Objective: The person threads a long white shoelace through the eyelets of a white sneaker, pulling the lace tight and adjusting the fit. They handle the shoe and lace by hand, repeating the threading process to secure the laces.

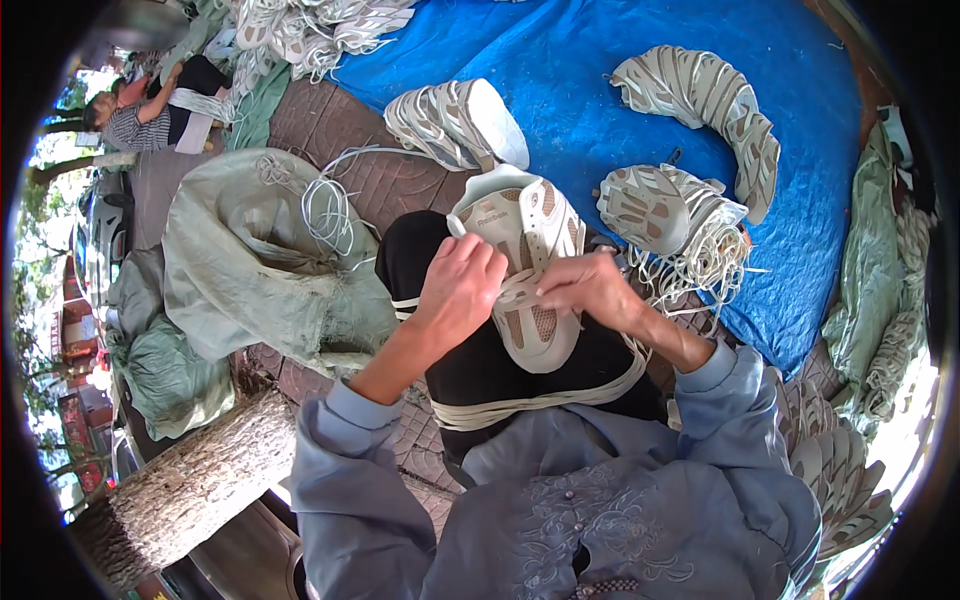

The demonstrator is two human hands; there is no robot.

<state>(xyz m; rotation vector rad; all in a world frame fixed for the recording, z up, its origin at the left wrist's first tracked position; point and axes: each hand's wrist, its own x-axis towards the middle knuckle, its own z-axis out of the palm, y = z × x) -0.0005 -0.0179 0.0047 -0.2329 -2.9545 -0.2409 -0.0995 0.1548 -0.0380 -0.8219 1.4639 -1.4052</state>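
Observation:
A cream shoe upper (541, 345) with tan mesh panels rests on my black-clad knees, toe toward me. My left hand (462, 284) is closed, its fingers curled at the upper's left edge; what they hold is hidden. On the other side, my right hand (592, 291) pinches a pale shoelace (517, 291) over the eyelet area. A bundle of loose laces (545, 408) lies across my thighs.
A blue tarp (570, 90) carries a curved row of nested uppers (712, 92), a shorter stack (440, 122) and an upper with tangled laces (645, 208). A pale sack (215, 260) and a log (205, 475) are at left. Another person (150, 120) sits far left.

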